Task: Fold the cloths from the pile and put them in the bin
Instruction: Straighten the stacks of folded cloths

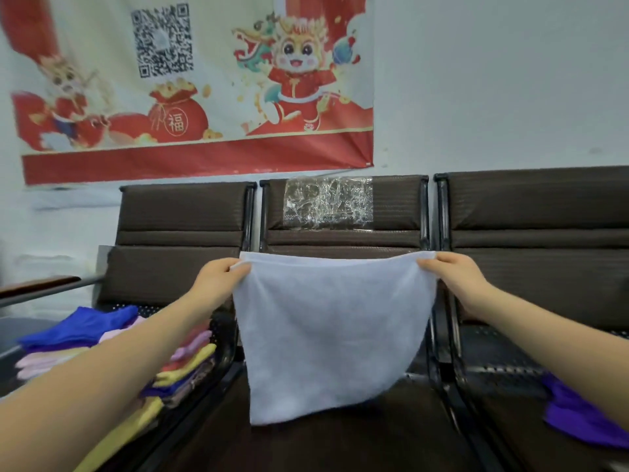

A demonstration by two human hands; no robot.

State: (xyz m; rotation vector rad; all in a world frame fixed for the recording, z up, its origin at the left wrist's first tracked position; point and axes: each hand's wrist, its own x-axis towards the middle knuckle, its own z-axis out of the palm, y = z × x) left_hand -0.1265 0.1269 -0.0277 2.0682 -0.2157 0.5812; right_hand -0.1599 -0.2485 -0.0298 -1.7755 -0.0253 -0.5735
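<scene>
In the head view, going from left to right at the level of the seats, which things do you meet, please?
Stack of coloured cloths → left hand → white cloth hanging from both hands → right hand → purple cloth.

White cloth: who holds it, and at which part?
Both hands pinch the white cloth by its top corners: left hand the left one, right hand the right one.

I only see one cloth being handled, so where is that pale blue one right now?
The pale blue cloth hangs mid-frame in the head view, over the middle seat, with the left hand and the right hand pinching its top corners.
</scene>
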